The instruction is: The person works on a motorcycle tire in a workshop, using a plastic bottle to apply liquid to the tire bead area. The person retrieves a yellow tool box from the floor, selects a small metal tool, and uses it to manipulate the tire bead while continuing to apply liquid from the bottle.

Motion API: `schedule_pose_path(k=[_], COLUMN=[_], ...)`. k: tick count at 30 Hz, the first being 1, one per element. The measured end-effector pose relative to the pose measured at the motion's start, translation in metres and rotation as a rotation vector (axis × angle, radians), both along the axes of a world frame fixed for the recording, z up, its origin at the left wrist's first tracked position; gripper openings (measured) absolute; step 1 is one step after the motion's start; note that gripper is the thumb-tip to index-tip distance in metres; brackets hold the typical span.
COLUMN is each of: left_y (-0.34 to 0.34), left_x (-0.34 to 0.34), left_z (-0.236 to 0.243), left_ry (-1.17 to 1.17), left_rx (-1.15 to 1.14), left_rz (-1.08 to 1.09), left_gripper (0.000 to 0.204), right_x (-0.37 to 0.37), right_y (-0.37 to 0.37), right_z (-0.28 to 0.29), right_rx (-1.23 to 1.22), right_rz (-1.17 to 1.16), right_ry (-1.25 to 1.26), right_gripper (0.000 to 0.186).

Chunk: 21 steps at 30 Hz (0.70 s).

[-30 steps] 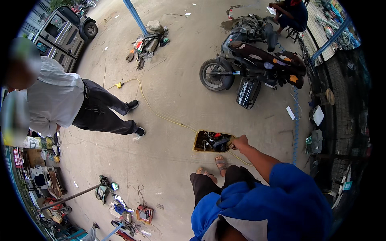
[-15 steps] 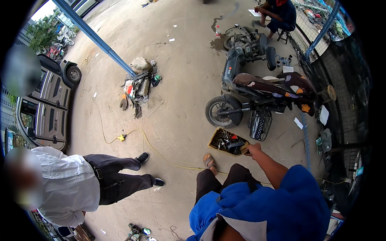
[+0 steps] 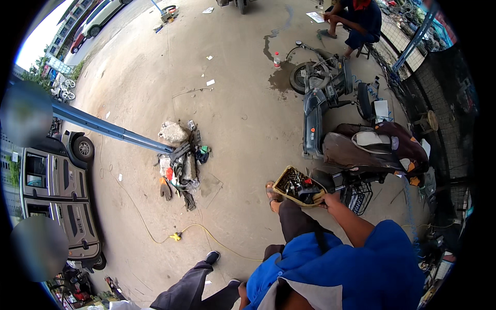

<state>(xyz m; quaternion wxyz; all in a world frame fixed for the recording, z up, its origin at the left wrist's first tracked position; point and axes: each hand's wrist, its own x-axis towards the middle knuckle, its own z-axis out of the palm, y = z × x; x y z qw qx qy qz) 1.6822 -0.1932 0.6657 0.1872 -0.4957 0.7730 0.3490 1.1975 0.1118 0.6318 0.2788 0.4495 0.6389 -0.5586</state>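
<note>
My right hand (image 3: 329, 199) grips the near right corner of a yellow box (image 3: 289, 172) by its rim. Inside lies a jumble of small dark metal parts (image 3: 295, 185) and a red piece (image 3: 308, 181). The box is tilted and hangs beside my legs, partly over my sandalled foot (image 3: 272, 192). Of my left arm, only a bit of skin (image 3: 243, 292) shows beside my blue shirt, low in the picture; its fingers are hidden. Right of the box is a scooter (image 3: 315, 126) with a brown patterned cover (image 3: 361, 150) and a black wire basket (image 3: 358, 197).
A blue post (image 3: 113, 129) stands among stones and rags (image 3: 178, 160) at left. A yellow cable (image 3: 222, 248) crosses the ground. Someone in dark trousers (image 3: 181, 287) is at lower left, another person (image 3: 361, 20) sits at far right. A van (image 3: 62, 201) is parked at left.
I have moved forward, carrying the box along in my right hand; it now looks raised and tilted. The scooter sits farther right in view, and the person at left has dropped toward the lower edge.
</note>
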Motion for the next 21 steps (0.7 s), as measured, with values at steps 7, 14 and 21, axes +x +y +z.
schedule_pose_path(k=[7, 14, 21], left_y=[-0.187, -0.292, -0.431], left_x=[-0.254, -0.423, -0.686], left_z=[0.019, 0.005, 0.057], left_ry=[0.049, -0.072, -0.049], left_rx=[0.078, 0.102, 0.094], left_rz=[0.073, -0.075, -0.145], left_gripper=[0.03, 0.03, 0.024], right_x=[-0.136, -0.31, -0.438], right_y=[-0.075, -0.172, -0.235], right_z=[-0.018, 0.001, -0.008], right_rx=[-0.049, -0.058, -0.034], right_rz=[-0.106, -0.289, -0.541], right_ry=[-0.024, 0.059, 0.058], right_gripper=[0.012, 0.013, 0.027])
